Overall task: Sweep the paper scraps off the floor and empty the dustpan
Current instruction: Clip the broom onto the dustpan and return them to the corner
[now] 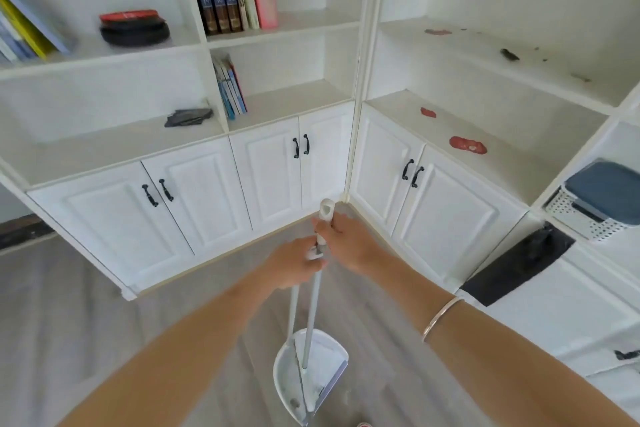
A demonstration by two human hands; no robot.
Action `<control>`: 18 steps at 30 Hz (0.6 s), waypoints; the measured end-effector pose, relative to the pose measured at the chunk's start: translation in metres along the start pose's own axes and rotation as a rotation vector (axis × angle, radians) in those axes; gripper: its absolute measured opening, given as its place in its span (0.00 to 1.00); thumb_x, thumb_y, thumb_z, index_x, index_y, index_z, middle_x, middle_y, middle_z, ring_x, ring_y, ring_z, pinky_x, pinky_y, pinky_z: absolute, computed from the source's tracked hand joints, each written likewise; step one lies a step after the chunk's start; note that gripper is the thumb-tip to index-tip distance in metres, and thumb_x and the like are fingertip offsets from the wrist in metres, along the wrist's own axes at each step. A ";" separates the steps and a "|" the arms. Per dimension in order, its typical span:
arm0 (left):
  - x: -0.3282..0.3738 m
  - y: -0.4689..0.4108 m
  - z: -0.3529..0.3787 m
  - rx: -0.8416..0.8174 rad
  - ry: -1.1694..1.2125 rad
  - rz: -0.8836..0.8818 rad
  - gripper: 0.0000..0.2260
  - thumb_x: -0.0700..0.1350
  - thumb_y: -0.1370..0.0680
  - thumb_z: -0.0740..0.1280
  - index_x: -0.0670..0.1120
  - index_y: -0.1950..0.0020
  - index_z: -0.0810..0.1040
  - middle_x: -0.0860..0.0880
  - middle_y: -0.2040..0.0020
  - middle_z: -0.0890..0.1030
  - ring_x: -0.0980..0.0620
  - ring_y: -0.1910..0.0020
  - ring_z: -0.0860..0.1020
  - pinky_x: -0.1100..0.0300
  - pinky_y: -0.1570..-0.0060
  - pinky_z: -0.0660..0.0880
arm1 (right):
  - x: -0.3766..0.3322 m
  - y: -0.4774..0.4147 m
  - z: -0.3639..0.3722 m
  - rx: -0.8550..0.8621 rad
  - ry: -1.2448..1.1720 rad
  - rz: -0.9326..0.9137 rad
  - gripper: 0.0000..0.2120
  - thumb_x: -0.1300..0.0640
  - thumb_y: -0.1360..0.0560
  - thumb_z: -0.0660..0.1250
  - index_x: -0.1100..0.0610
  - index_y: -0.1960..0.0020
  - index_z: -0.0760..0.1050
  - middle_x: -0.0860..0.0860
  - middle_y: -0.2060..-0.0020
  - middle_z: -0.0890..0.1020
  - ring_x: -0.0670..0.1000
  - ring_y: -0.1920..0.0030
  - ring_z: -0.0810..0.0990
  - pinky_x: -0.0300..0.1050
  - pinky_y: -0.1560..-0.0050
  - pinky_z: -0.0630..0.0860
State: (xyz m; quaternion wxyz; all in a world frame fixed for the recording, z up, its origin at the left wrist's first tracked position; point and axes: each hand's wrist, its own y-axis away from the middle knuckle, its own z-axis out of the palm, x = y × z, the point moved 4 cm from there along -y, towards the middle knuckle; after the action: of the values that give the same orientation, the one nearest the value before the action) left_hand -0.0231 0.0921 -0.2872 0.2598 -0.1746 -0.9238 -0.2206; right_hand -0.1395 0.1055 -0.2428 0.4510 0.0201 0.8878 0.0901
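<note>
Scene: A person stands in a corner of white cabinets [114, 218], looking down at a long-handled sweeping set near the bottom centre of the frame.
Right hand: The right hand [346, 243] is wrapped round the white-capped top of the taller pole, apparently the broom handle [313, 308].
Left hand: The left hand [294, 265], just below and to the left, is closed round the top of the shorter pole, which looks to be the dustpan handle [293, 305].
Dustpan: The white dustpan [284, 367], rounded at the back with a grey front lip, sits on the grey wood-look floor [86, 322] between the forearms; a grey wedge, probably the broom head, stands inside it.
Scraps: No paper scraps can be made out on the floor in view.
Handling: The thin poles and plastic pan look light and stiff, easily carried one to a hand. Gripping near the tops, as here, gives reach; a lower hold would likely steady the pan when tipping it out.
</note>
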 end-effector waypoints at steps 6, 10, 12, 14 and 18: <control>0.017 -0.049 -0.009 0.039 0.017 -0.012 0.17 0.52 0.19 0.62 0.51 0.30 0.70 0.53 0.35 0.78 0.49 0.39 0.77 0.55 0.40 0.72 | 0.009 -0.040 -0.037 -0.070 0.004 -0.060 0.14 0.43 0.21 0.55 0.51 0.58 0.68 0.50 0.60 0.78 0.51 0.58 0.76 0.44 0.54 0.71; 0.021 -0.074 -0.019 0.095 0.028 -0.039 0.18 0.49 0.18 0.60 0.50 0.28 0.69 0.53 0.32 0.77 0.48 0.35 0.75 0.57 0.42 0.70 | 0.009 -0.072 -0.049 -0.100 0.059 -0.099 0.14 0.42 0.21 0.55 0.52 0.57 0.68 0.48 0.64 0.77 0.50 0.60 0.76 0.44 0.57 0.71; 0.019 -0.088 -0.026 0.131 0.031 -0.046 0.17 0.49 0.18 0.60 0.50 0.29 0.69 0.53 0.33 0.78 0.49 0.35 0.76 0.57 0.44 0.70 | 0.008 -0.088 -0.052 -0.097 0.058 -0.106 0.14 0.42 0.21 0.56 0.49 0.62 0.66 0.46 0.68 0.74 0.49 0.64 0.74 0.42 0.61 0.69; 0.016 -0.105 -0.033 0.156 0.050 -0.068 0.17 0.50 0.18 0.59 0.50 0.30 0.71 0.53 0.36 0.79 0.49 0.38 0.77 0.56 0.45 0.72 | 0.007 -0.106 -0.056 -0.084 0.076 -0.115 0.15 0.42 0.22 0.57 0.47 0.64 0.64 0.44 0.71 0.72 0.46 0.67 0.73 0.40 0.65 0.67; -0.003 -0.151 -0.047 0.160 0.093 -0.126 0.14 0.52 0.19 0.60 0.49 0.36 0.75 0.51 0.47 0.83 0.50 0.49 0.80 0.53 0.50 0.76 | 0.002 -0.149 -0.057 -0.100 0.122 -0.130 0.14 0.43 0.22 0.58 0.54 0.51 0.70 0.44 0.71 0.74 0.45 0.68 0.74 0.38 0.66 0.67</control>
State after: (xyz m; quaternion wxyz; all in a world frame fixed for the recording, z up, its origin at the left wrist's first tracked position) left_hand -0.0678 -0.0593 -0.3006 0.3013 -0.0843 -0.9345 -0.1700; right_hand -0.1795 -0.0491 -0.2385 0.4012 -0.0657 0.9075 0.1057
